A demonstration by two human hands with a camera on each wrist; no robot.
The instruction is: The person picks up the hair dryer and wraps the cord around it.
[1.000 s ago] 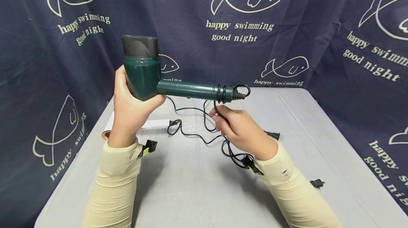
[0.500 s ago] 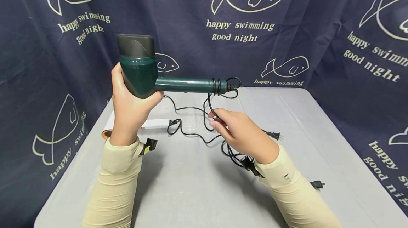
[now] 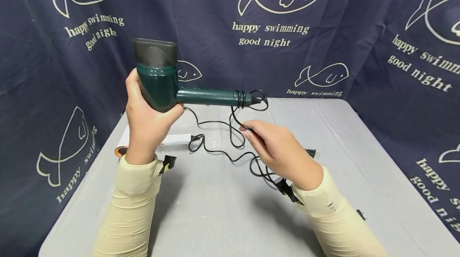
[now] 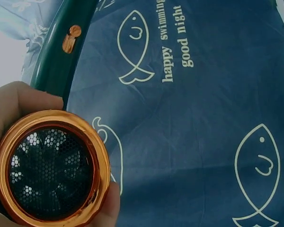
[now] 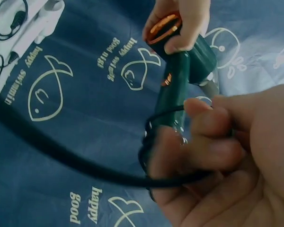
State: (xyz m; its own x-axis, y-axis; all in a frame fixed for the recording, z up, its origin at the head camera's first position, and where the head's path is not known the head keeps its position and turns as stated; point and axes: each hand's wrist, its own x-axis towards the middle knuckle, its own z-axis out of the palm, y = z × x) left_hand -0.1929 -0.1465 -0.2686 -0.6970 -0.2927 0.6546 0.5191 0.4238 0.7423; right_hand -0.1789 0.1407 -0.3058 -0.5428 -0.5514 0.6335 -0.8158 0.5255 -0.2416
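A green hair dryer (image 3: 158,87) with a dark nozzle (image 3: 156,52) is held above the table, nozzle up and handle (image 3: 208,96) pointing right. The left hand (image 3: 145,123) grips its body; the left wrist view shows fingers around the copper ring (image 4: 104,165) of the mesh end. Black cord (image 3: 240,94) is looped around the handle's end. Below it, the right hand (image 3: 284,151) pinches the cord hanging from the loops; in the right wrist view the cord (image 5: 85,163) runs through the curled fingers of the right hand (image 5: 227,156).
A white appliance (image 3: 176,139) with a copper end lies on the table (image 3: 215,209) behind the left wrist. Its black cord (image 3: 219,152) trails right in loops. A plug (image 3: 312,153) lies beyond the right hand, another (image 3: 361,214) beside the right sleeve. Printed dark-blue cloth (image 3: 223,9) surrounds the table.
The dryer has shifted left and its handle tip has risen slightly. My right hand has moved a little right and down, still pinching the cord, away from the handle.
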